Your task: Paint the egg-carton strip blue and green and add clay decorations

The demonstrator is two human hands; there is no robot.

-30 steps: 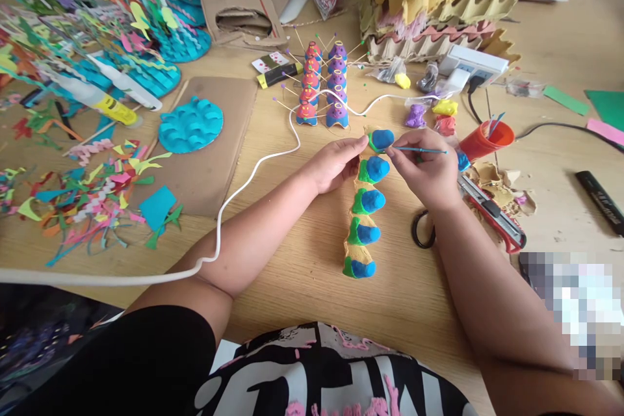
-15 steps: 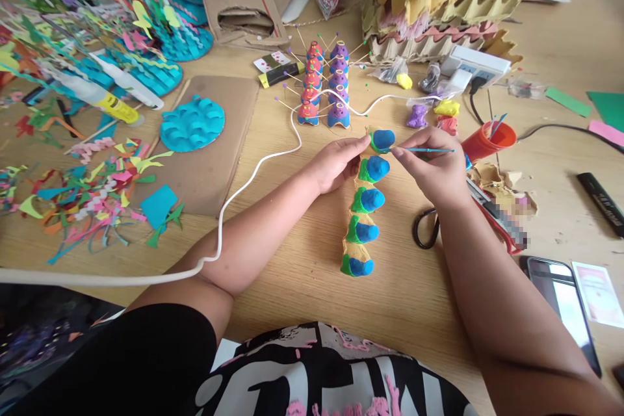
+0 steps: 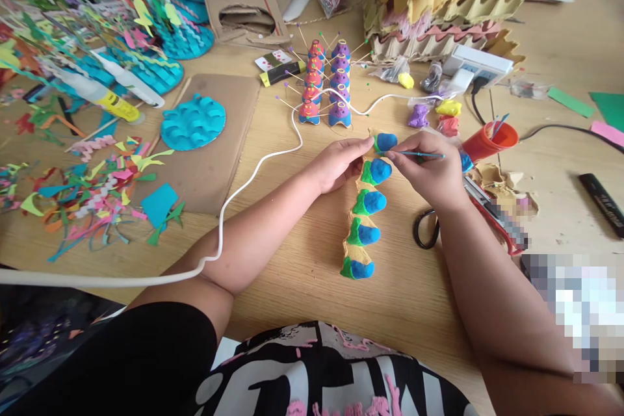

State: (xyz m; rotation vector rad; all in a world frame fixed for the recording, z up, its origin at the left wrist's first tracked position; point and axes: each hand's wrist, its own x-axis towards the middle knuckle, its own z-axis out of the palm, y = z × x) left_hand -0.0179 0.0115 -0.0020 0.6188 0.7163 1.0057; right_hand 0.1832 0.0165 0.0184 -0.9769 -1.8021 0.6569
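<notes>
A strip of egg carton (image 3: 357,253) lies lengthwise in front of me, its several humps covered in green and blue clay. My left hand (image 3: 341,164) grips its far end, thumb on top near the green edge and the other fingers partly hidden underneath. In my right hand (image 3: 429,166) a thin blue stick (image 3: 423,155) is pinched like a pen. The stick's near tip is at the farthest blue clay hump (image 3: 387,142); whether it presses into the clay is hidden by my fingertips.
Beyond the strip stand red (image 3: 311,110) and purple (image 3: 340,112) carton caterpillars. A white cable (image 3: 258,171) crosses my left forearm. Scissors (image 3: 426,229), a box cutter (image 3: 494,211) and an orange cup (image 3: 492,138) lie right. Paper scraps (image 3: 104,198) and cardboard (image 3: 214,162) are left.
My right hand has shifted slightly left and down with the stick, whose tip has moved along the farthest hump. The strip has shifted very slightly; my left hand keeps its hold.
</notes>
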